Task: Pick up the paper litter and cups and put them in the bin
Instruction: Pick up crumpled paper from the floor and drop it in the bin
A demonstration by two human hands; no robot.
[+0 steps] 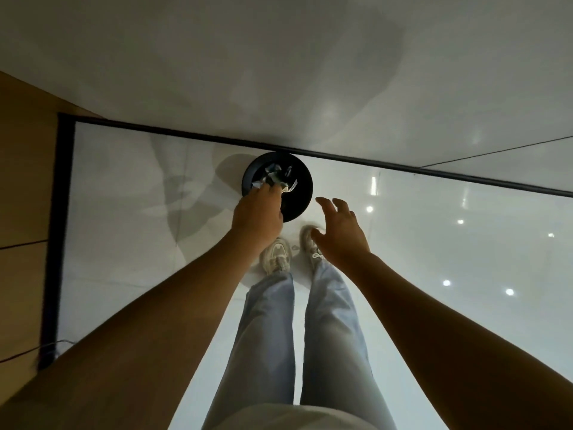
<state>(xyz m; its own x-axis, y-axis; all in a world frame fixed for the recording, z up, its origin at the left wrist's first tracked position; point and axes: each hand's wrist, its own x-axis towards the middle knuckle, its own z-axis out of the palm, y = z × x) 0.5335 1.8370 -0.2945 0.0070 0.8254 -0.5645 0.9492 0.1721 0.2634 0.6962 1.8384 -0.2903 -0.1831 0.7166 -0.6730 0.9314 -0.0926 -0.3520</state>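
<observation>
Viewpoint: looking straight down from head height, along the person's own body to the floor.
Clothing: a pale top edge at the bottom of the view, then light blue trousers (273, 352) running away from the camera.
Arms: two bare forearms reach forward, one from each lower corner.
Shoes: off-white trainers (277, 254) stand side by side on the floor; the right one is partly covered by the right hand.
Right hand: the right hand (341, 232) hovers palm down above the right shoe, fingers spread and relaxed, holding nothing, just beside the bin.
Left hand: the left hand (257, 214) is held over the near left rim of the bin, fingers curled down and grasping crumpled paper.
Paper litter: the crumpled paper (273, 180), whitish with dark print, pokes out past the fingertips and sits over the bin's opening. Whether some of it already lies inside the bin cannot be told.
Bin: a round black bin (302, 189) stands on the floor just ahead of the shoes, its far edge touching the wall's dark base strip.
Floor: glossy white tiles (465, 259) with small bright light reflections on the right.
Left side: a wooden surface (21, 181) edged by a dark frame.
Wall: a plain pale wall (279, 72) fills the far part of the view, with soft shadows on it.
</observation>
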